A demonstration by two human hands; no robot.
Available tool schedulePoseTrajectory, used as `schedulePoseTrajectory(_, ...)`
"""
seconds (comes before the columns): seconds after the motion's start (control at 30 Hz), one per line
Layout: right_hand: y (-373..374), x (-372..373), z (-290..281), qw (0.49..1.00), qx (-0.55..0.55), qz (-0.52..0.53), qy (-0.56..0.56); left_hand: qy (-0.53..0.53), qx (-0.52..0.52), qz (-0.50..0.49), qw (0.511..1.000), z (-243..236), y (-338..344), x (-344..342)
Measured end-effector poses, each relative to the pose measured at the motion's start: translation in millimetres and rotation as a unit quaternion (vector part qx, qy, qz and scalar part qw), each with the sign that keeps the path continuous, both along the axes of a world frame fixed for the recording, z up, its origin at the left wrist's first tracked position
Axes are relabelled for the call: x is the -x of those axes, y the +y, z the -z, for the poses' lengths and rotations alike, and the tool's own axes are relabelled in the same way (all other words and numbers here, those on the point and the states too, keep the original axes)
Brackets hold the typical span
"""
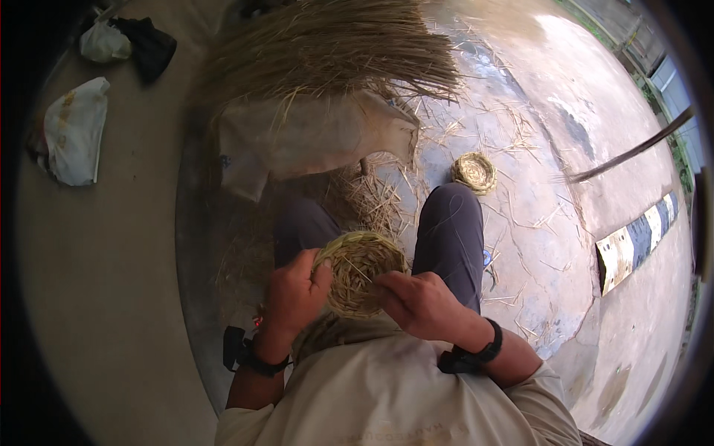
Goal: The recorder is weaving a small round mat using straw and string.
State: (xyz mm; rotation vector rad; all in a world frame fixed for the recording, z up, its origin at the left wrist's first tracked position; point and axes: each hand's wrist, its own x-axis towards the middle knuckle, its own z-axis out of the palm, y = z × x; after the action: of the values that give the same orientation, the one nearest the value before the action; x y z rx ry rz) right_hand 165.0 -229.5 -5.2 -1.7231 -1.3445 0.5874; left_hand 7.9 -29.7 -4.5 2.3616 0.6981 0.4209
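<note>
A small round woven straw basket (363, 256) is held over my lap, its open side facing up toward me. My left hand (299, 293) grips its left rim, thumb on the edge and the other fingers mostly hidden. At the basket's right side, my right hand (418, 301) is closed in a pinch. A thin pale sliver runs from its fingertips across the basket's inside; whether it is a needle or a straw cannot be told. A fine thread (455, 212) loops over my right knee.
Beyond my knees, a large straw bundle (335, 48) lies over a cloth-covered support (305, 137). Another small straw basket (474, 173) rests on the floor past my right knee, amid loose straw. White bags (74, 134) lie far left; a striped board (637, 241) lies right.
</note>
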Motion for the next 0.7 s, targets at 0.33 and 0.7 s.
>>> schedulePoseTrajectory(0.33, 6, 8, -3, 0.999, 0.028, -0.004, -0.013, -0.041, 0.022, 0.028, 0.999, -3, -7, -4)
schedulePoseTrajectory(0.7, 19, 20, 9, 0.998, -0.004, 0.024, 0.056, -0.051, -0.058, 0.015, 0.997, 0, -21, -6)
